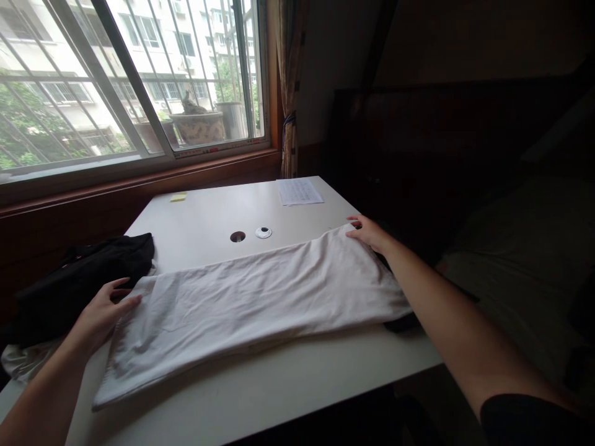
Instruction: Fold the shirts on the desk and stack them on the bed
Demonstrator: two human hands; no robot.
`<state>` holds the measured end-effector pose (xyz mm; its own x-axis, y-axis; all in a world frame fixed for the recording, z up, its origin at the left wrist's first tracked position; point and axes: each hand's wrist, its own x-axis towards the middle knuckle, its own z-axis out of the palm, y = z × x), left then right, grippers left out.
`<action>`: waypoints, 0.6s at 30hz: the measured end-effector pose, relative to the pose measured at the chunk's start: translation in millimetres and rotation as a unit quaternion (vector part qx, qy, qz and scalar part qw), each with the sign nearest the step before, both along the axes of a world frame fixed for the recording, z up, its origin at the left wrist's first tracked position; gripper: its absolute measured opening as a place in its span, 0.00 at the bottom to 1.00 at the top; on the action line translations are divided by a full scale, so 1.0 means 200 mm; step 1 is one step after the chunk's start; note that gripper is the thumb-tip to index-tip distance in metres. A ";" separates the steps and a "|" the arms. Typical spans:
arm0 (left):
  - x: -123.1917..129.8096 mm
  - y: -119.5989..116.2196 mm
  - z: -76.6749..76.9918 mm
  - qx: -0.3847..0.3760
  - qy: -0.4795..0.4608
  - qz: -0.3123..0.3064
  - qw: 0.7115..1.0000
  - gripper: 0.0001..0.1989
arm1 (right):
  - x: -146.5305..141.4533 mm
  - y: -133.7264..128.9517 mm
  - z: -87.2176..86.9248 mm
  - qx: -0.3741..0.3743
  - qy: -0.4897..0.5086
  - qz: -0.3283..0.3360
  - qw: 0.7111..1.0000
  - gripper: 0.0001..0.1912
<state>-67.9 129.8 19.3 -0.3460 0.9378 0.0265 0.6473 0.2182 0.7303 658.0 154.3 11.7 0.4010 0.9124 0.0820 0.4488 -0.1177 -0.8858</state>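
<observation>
A long white cloth, folded into a strip like a garment, lies across the white table with shallow wrinkles over its surface. At its left end is my left hand, thumb over the cloth's edge and fingers apart. My right hand touches the far right corner, thumb and forefinger spread with a gap between them. Part of the right end is hidden behind my right forearm. Something dark shows from under that end; I cannot make out what it is.
A heap of black cloth rests on the left of the white table, with pale fabric beneath. Toward the back are printed paper, a yellow note, a round hole and a round cover. A barred window stands behind.
</observation>
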 end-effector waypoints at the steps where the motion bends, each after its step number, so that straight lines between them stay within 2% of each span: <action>1: 0.01 0.00 0.00 0.002 -0.031 0.010 0.999 0.46 | 0.00 0.02 -0.01 0.015 0.001 -0.010 1.000 0.29; 6: 0.04 -0.04 0.01 0.033 -0.146 0.096 0.984 0.38 | 0.03 0.06 -0.05 0.042 0.045 -0.071 0.996 0.23; 10: 0.02 -0.06 -0.02 0.059 -0.202 0.106 0.972 0.34 | 0.04 0.07 -0.09 0.040 0.076 -0.097 0.992 0.20; 12: -0.02 -0.05 -0.03 0.036 -0.141 0.094 0.985 0.34 | 0.05 0.07 -0.12 0.039 0.089 -0.098 0.990 0.20; 14: -0.06 -0.03 -0.03 0.017 -0.037 0.067 0.997 0.33 | 0.05 0.06 -0.14 0.038 0.098 -0.094 0.990 0.19; 18: -0.11 -0.01 -0.02 0.063 0.141 0.007 0.988 0.25 | 0.05 0.08 -0.17 0.043 0.097 -0.094 0.990 0.19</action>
<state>-89.0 128.6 14.4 -0.3209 0.9165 0.2389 0.8263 0.1476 0.5436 668.9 170.4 -21.5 0.5785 0.8134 0.0607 0.2469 -0.1037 -0.9635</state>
